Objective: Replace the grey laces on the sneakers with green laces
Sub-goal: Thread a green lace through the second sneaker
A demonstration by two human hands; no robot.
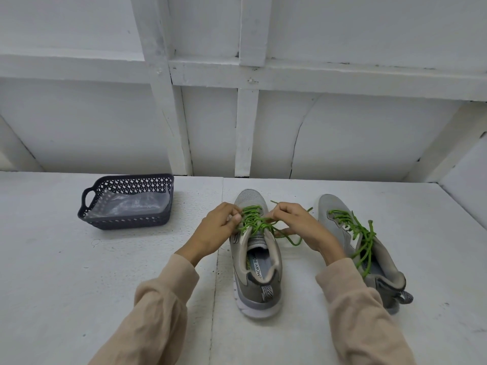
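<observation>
Two grey sneakers stand side by side on the white table, toes pointing away from me. The left sneaker (257,262) carries a green lace (253,219) threaded through its eyelets. My left hand (220,229) pinches that lace at the shoe's left side, and my right hand (295,219) pinches it at the right side, above the tongue. A loose loop of the lace trails onto the table between the shoes. The right sneaker (363,248) holds its own green lace (362,237), whose ends hang loosely into the shoe opening.
A dark blue perforated basket (126,219) with handles stands at the back left, with clear plastic bags inside. The white table (79,272) runs up to a white panelled wall at the back.
</observation>
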